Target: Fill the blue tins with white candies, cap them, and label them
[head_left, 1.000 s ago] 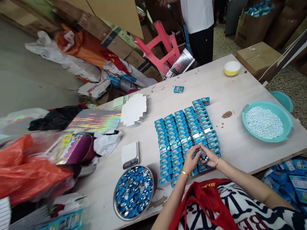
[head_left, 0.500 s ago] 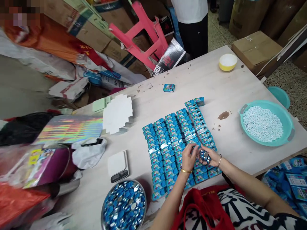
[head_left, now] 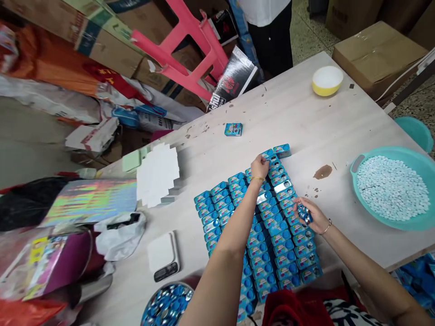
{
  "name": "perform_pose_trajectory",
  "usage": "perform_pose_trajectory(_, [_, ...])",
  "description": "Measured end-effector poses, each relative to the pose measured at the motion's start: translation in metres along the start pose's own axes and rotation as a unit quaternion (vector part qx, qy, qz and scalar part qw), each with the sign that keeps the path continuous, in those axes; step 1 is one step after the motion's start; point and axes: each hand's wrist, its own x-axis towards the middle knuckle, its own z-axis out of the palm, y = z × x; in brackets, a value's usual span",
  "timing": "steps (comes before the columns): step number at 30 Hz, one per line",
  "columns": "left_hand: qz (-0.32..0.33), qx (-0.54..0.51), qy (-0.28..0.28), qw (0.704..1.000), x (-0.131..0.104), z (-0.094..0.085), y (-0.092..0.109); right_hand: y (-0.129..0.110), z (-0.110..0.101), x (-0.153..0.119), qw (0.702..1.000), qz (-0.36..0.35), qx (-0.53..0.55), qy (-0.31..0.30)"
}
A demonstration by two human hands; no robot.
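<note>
Here are the blue tins [head_left: 284, 259], drawn up in columns on the bench [head_left: 210, 149], many with a round spot on top. Left hand [head_left: 260, 167] is out at the far end of the tins, fingers bunched together right at the last few; whether anything's pinched in there, can't tell! Right hand [head_left: 314, 216], well apart from it, sits by the right edge of the tins, curled round a clutch of blue-and-silver caps [head_left: 305, 214]. Left of the tins, near side, a bowl [head_left: 194, 282] full of more caps; same flank, the scale [head_left: 163, 253] and white card [head_left: 158, 174]. Beyond the tins, one lone box [head_left: 233, 129]. Right of the tins, a teal basin [head_left: 423, 167] loaded with white pellets [head_left: 392, 188], and far beyond them on that side, a yellow bowl [head_left: 328, 88]. Farthest past the tins, off the bench, a pink stool [head_left: 212, 47] and a person [head_left: 272, 45] in dark trousers.
</note>
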Motion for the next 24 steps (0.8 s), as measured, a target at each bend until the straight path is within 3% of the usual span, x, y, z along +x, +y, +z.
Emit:
perform_pose_trajectory(3, [-0.013, 0.047, -0.032, 0.998, 0.024, 0.005, 0.006, -0.007, 0.003, 0.014, 1.000, 0.001, 0.018, 0.010])
perform_pose_trajectory(9, [-0.068, 0.155, -0.150, 0.974, 0.055, 0.004, 0.015, -0.010, 0.010, 0.034, 0.999, 0.018, 0.039, 0.002])
perform_pose_trajectory(13, [-0.080, 0.237, -0.241, 0.938, 0.072, 0.003, 0.019, -0.005, 0.010, 0.043, 0.999, 0.024, 0.037, -0.021])
perform_pose_trajectory(16, [-0.078, 0.281, -0.257, 0.922, 0.079, 0.004, 0.023, -0.003, 0.011, 0.050, 0.998, 0.034, 0.040, -0.034])
perform_pose_trajectory(19, [-0.059, 0.311, -0.235, 0.919, 0.071, 0.004, 0.028, -0.005, 0.013, 0.056, 0.997, 0.046, 0.053, -0.029])
perform_pose_trajectory(21, [-0.024, 0.310, -0.190, 0.931, 0.052, 0.002, 0.033, -0.009, 0.013, 0.059, 0.996, 0.054, 0.074, -0.014])
perform_pose_trajectory(24, [0.089, 0.173, -0.171, 0.966, 0.005, -0.006, 0.036, -0.016, 0.015, 0.062, 0.993, 0.053, 0.109, 0.004])
